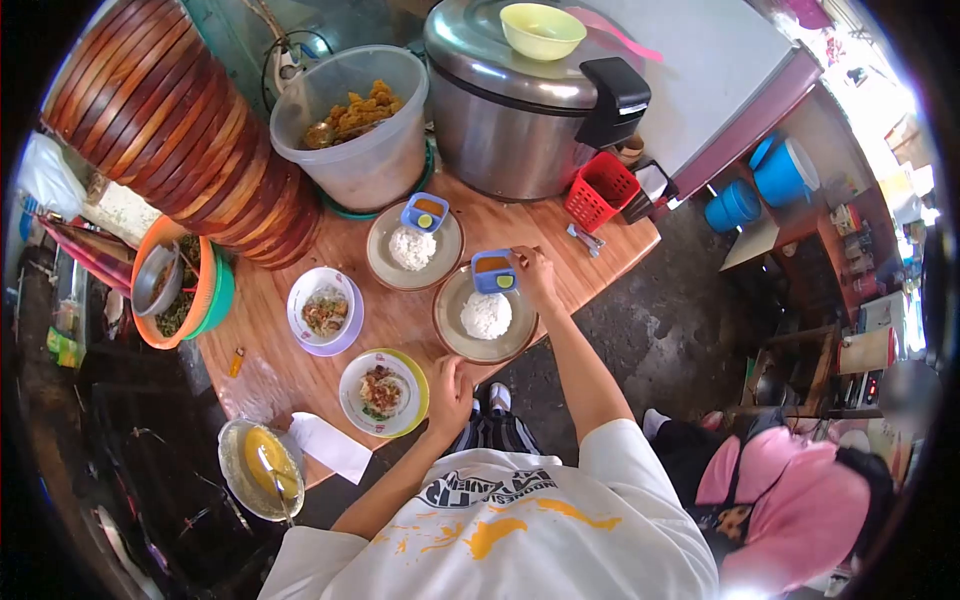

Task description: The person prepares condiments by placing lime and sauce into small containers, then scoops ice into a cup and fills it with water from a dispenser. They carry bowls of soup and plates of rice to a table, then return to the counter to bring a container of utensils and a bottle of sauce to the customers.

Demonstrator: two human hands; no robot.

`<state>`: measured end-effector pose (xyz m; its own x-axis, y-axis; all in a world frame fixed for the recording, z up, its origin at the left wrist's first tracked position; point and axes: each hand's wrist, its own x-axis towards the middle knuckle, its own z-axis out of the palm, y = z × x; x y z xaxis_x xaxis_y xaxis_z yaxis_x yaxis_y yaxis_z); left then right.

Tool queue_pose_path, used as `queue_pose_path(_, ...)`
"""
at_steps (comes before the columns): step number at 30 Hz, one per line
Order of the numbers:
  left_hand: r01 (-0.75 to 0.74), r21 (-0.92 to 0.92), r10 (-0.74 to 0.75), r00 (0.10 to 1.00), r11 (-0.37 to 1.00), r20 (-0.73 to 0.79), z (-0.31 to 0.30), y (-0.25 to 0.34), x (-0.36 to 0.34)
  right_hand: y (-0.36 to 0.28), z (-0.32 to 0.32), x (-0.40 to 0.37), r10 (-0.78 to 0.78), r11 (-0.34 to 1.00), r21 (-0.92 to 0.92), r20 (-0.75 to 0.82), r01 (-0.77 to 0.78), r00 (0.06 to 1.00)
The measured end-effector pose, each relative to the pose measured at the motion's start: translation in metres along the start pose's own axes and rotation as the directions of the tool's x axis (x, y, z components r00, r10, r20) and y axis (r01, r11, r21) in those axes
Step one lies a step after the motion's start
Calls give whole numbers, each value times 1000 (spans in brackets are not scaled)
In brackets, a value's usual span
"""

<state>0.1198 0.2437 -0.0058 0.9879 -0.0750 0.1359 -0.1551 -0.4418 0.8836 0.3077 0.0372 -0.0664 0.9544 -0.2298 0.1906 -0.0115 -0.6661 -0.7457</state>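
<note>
My right hand (pixel 537 278) pinches the right edge of a blue divided sauce dish (pixel 492 281) with brown sauce and a green lime piece. The dish is at the upper rim of a plate (pixel 448 318) bearing a rice mound (pixel 486 315). My left hand (pixel 452 394), fingers loosely bent and seemingly holding nothing, lies between this plate's lower edge and a noodle bowl (pixel 350 396) on a yellow-green saucer. Behind, a second plate (pixel 384 262) carries rice (pixel 412 248) and another blue sauce dish (pixel 425 213). Further left is a topped white bowl (pixel 302 298) on a purple saucer.
At the back stand a large rice cooker (pixel 510 150), a tub of fried food (pixel 390 150) and a red basket (pixel 602 190). Stacked wooden bowls (pixel 190 130) rise at left. A pot of yellow liquid (pixel 235 470) is front left. Another person in pink (pixel 800 500) is at right.
</note>
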Motion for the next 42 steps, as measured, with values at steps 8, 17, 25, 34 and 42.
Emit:
queue_pose_path(8, 186, -111, -182, 982, 976, 46, -16, 6, -12, 16, 14, -12, 39, 996, 84, -42, -35, 998)
queue_pose_path(17, 65, -81, -62, 997, 995, 40, -12, -7, -4, -4, -13, -28, 129, 990, 65, -72, -124, 989)
queue_pose_path(25, 91, -78, -85, 993, 993, 81, -12, 13, 7, 83, -61, 5, 25, 958, -261, -336, -119, 941)
queue_pose_path(34, 152, -184, -113, 972, 971, 204, 22, 39, 18, 155, -65, 27, 110, 847, -509, -111, -151, 988)
queue_pose_path(42, 156, -280, -39, 923, 947, 384, 48, 39, 10, 76, -104, -131, 383, 922, 178, -276, -344, 882)
